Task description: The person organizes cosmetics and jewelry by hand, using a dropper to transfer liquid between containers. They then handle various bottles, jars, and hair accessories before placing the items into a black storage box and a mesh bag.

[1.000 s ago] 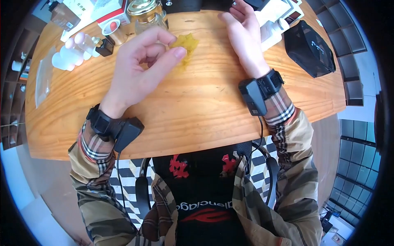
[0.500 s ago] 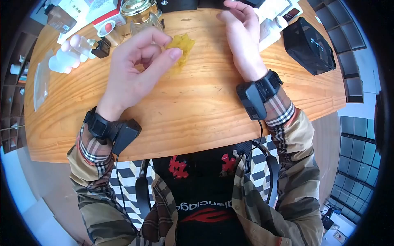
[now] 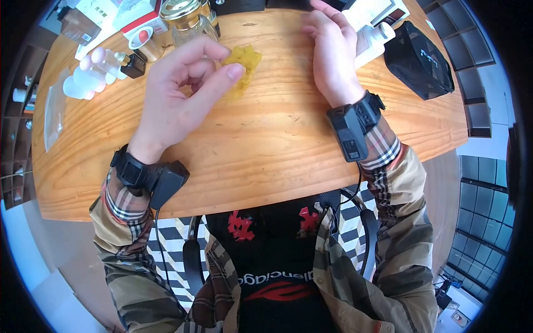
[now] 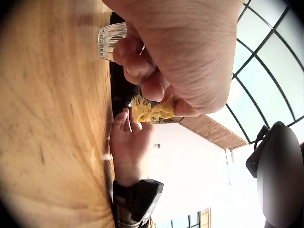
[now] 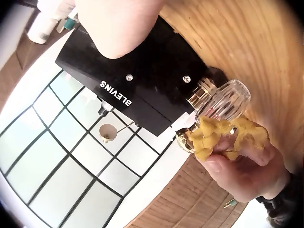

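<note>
In the head view, my left hand (image 3: 186,91) pinches a scrunchie (image 3: 244,64) of ruffled, sheer yellow fabric between thumb and index finger. The other fingers curl in toward the palm. The scrunchie (image 5: 237,130) shows as a bunched loop in the right wrist view, and its frayed edge faces my right hand (image 4: 133,149) in the left wrist view. My right hand (image 3: 334,61) is palm inward at the back of the table with loosely bent fingers and nothing in its grasp. A black box (image 5: 156,71) with small shiny knobs stands close beyond it.
A glass jar with a gold lid (image 3: 186,22) stands behind my left hand. Small bottles (image 3: 80,83) and a cup (image 3: 147,44) line the left. A white bottle (image 3: 372,44) and a black mesh pouch (image 3: 417,61) are at the right of the wooden table (image 3: 255,155).
My right hand has shifted a little to the right and turned slightly, its fingers blurred. The left hand keeps its pinch on the scrunchie and has drifted slightly left in view.
</note>
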The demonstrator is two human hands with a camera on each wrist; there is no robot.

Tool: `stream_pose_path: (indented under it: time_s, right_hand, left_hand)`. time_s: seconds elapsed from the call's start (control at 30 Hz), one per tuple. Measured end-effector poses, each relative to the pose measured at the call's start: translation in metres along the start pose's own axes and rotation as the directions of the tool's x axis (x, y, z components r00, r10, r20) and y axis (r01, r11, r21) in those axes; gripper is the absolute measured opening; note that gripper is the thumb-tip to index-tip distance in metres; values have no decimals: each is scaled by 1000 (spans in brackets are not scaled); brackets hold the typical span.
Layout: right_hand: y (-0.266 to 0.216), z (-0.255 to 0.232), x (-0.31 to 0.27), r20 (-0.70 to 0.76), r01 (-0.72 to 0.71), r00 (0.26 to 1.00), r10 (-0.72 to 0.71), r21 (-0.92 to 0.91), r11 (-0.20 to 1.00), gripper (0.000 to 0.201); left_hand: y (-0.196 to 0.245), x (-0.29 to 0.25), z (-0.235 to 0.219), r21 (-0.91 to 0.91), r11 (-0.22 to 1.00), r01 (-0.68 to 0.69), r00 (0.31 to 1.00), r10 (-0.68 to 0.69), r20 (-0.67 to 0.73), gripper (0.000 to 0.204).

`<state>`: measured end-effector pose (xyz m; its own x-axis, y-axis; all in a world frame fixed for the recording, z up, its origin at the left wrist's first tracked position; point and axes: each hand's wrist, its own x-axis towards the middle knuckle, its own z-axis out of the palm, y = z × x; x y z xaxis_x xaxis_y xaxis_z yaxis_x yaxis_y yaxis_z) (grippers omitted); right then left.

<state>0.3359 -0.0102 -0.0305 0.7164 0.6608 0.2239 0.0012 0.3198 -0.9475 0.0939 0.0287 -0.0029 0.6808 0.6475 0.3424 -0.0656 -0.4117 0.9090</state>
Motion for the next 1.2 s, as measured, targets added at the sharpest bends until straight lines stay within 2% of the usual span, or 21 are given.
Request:
stream_pose_path:
  time_s: [0.2,0.27,0.4,0.47,0.53,0.6,0.73,0.8,0.83,0.9,1.03,1.1,1.2]
  right_hand:
    - [0,-1,1,-56,10,998,-12,-43,999,31]
    - [2,-4,1,-36,65,997,-66,-23,998,30]
    - [8,-10,8,-52,87,995,-83,70,994,30]
    - [7,-9,10,-167,94,983,-78,91,991,30]
    - [-1,-8,11,-160,69,985,-57,73,995,32]
    - [-6,-4,11,-223,37,975,-19,75,997,36]
    - [1,-5,10,-174,87,982,-71,90,992,43]
    - [0,-7,9,-27,21,999,-18,85,996,49]
    - [-1,-6,10,-25,23,999,-21,85,996,49]
    - [-3,-2,11,77,-19,997,10,114,993,53]
    - [-5,2,9,81,-26,997,15,131,991,54]
    - [-5,3,10,93,-67,995,48,218,974,56]
    - [-7,3,10,86,-75,995,56,244,967,57]
  left_hand:
    - [-1,0,0,6,1000,-17,1000,17,10,14]
    - [0,0,1,-1,1000,-7,1000,7,17,14]
    - [0,0,0,14,1000,-7,1000,7,17,14]
    - [1,0,0,27,1000,-8,1000,7,17,13]
    - [1,-1,1,25,1000,-17,1000,17,15,13]
    - [0,0,1,23,999,-30,1000,30,8,13]
    - [-1,-1,0,20,1000,-17,999,17,27,14]
    - [-1,0,2,23,999,-26,999,25,32,14]
    - [-2,-1,2,11,1000,-20,1000,20,24,14]
    - [-2,-1,2,1,1000,-15,1000,15,10,14]
    - [1,-1,3,-12,1000,-10,1000,11,27,14]
    - [0,0,3,-26,1000,-9,999,10,34,14]
    - [-1,-1,2,-20,1000,-9,999,10,35,14]
